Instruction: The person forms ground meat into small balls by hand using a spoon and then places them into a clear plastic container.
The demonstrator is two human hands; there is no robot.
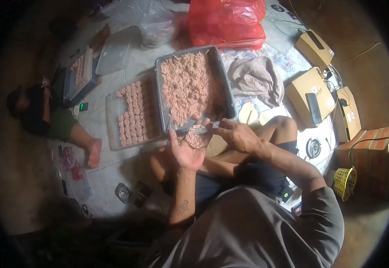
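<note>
My left hand [188, 155] is palm up with its fingers spread, bearing a flattened patch of pink, lumpy paste [196, 140]. From the right, my right hand [243, 136] pinches a small greyish flat utensil [199, 130], perhaps a spoon or spatula, lying against the paste. Just beyond both hands stands a dark grey plastic tub [163, 115], filled with a mass of the same pink mixture [187, 83]. Left of it, a clear plastic tray [113, 130] holds rows of small shaped pink lumps [132, 117], with a gap at the rows' left side.
A crumpled checked cloth [256, 78] lies right of the tub, and a red plastic bag [228, 23] stands behind it. Cardboard boxes [310, 95] with cables line the right. At left, another person's foot [94, 152] rests near a second container of lumps [80, 80].
</note>
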